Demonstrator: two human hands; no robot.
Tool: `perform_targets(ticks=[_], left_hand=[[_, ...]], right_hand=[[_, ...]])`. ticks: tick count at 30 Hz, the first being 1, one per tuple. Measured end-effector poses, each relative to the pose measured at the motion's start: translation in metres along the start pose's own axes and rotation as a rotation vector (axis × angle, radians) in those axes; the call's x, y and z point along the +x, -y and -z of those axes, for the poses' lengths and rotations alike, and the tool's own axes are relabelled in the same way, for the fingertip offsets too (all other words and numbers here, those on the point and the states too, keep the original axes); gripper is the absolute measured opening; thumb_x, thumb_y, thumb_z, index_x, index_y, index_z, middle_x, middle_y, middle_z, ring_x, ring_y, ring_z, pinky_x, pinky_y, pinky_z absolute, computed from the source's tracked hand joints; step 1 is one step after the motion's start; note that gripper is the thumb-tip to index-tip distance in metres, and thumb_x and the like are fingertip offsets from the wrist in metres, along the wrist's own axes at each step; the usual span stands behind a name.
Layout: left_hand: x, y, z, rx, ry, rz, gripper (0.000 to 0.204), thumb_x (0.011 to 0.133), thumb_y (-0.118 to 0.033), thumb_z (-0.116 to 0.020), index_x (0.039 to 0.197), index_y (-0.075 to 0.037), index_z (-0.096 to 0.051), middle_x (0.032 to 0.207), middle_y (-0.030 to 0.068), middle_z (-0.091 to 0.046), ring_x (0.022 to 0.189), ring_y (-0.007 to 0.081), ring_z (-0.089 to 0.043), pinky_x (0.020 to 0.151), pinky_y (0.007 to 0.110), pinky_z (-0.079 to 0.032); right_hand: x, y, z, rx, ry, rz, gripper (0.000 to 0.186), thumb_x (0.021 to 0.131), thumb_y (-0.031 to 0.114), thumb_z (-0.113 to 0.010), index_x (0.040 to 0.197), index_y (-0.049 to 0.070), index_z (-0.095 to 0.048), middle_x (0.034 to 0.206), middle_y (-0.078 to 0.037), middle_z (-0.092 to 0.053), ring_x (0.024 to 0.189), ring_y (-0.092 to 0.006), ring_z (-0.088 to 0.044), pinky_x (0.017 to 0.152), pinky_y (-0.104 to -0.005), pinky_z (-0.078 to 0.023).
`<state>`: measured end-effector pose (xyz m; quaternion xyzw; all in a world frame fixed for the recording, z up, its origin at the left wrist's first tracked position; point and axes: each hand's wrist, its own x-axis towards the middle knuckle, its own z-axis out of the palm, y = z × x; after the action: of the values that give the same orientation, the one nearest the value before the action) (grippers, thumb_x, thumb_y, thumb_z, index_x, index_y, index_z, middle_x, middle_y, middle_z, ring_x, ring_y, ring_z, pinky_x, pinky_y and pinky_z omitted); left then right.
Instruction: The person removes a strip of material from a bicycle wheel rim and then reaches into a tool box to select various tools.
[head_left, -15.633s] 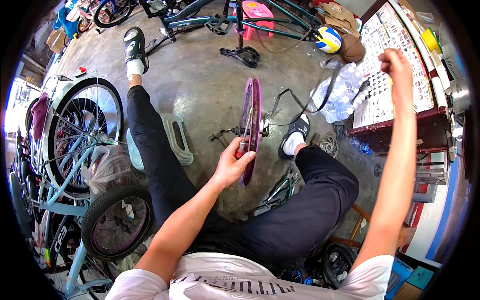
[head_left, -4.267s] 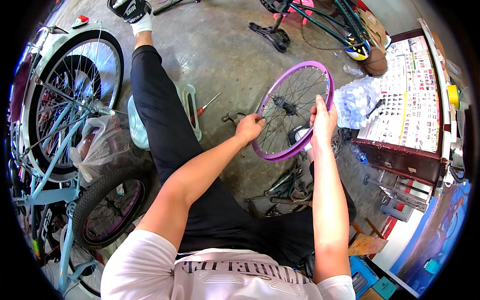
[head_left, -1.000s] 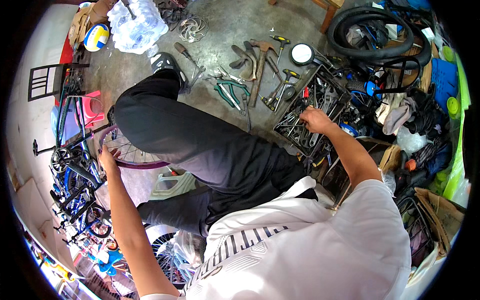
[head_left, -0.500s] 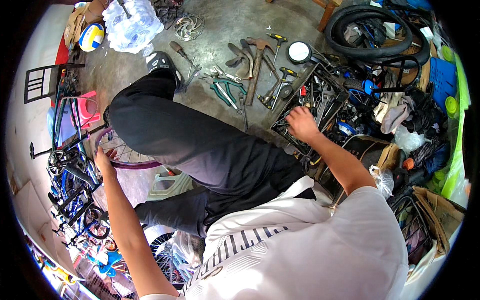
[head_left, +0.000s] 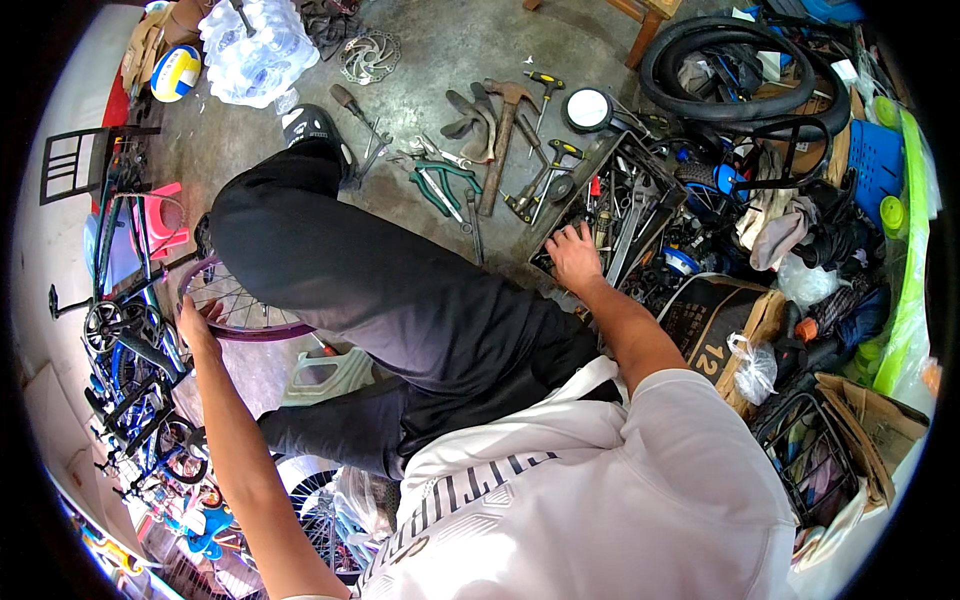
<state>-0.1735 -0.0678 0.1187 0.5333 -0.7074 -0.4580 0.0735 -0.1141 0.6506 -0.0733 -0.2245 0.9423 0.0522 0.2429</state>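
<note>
At the left, my left hand (head_left: 200, 325) grips the rim of a purple bicycle wheel (head_left: 262, 332), fingers curled round its edge. Part of that wheel, with its spokes, is hidden behind my raised leg in black trousers. To the right, my right hand (head_left: 575, 259) reaches into the near end of a dark tool crate (head_left: 590, 178), fingers apart and pointing down over loose metal parts. Spanners (head_left: 634, 228) and other small tools fill the crate beside it. What my fingertips touch there is too small to make out.
On the concrete floor ahead lie a hammer (head_left: 503, 140), green-handled pliers (head_left: 440, 190), work gloves (head_left: 466, 115), screwdrivers and a brake disc (head_left: 370, 57). Black tyres (head_left: 735, 110) lie at the far right. Bicycles (head_left: 135, 330) stand at the left, near a pink stool (head_left: 165, 215).
My right hand has come nearer and lower over the crate's near end, and its fingers have spread. My left hand still holds the wheel rim. The view has shifted slightly.
</note>
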Motion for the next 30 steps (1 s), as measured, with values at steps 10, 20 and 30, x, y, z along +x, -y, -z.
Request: perform_targets(ticks=[10, 20, 30], left_hand=[[0.008, 0.004, 0.007, -0.025, 0.004, 0.024, 0.058, 0.106, -0.044, -0.053, 0.147, -0.005, -0.042, 0.106, 0.0222, -0.075, 0.084, 0.0343, -0.074, 0.068, 0.048, -0.056], [0.017, 0.008, 0.012, -0.001, 0.009, 0.039, 0.064, 0.105, -0.047, -0.054, 0.151, -0.005, -0.039, 0.108, 0.0236, -0.074, 0.086, 0.037, -0.074, 0.072, 0.053, -0.056], [0.014, 0.003, 0.006, -0.013, 0.018, 0.037, 0.063, 0.105, -0.048, -0.054, 0.151, -0.007, -0.04, 0.108, 0.0227, -0.074, 0.087, 0.0356, -0.074, 0.07, 0.051, -0.057]], right_hand=[[-0.014, -0.12, 0.028, 0.334, -0.284, -0.263, 0.046, 0.078, 0.032, -0.08, 0.119, 0.015, -0.071, 0.135, -0.01, -0.058, 0.13, -0.0341, -0.049, 0.105, -0.052, -0.045], [-0.024, -0.09, 0.005, 0.678, -0.48, -0.812, 0.063, 0.092, 0.03, -0.07, 0.145, 0.003, -0.047, 0.132, -0.024, -0.057, 0.127, -0.0434, -0.052, 0.108, -0.0509, -0.044], [-0.08, -0.024, -0.004, 0.936, -0.474, -1.078, 0.077, 0.088, 0.019, -0.074, 0.152, -0.002, -0.036, 0.151, -0.029, -0.037, 0.14, -0.0499, -0.039, 0.116, -0.0528, -0.036]])
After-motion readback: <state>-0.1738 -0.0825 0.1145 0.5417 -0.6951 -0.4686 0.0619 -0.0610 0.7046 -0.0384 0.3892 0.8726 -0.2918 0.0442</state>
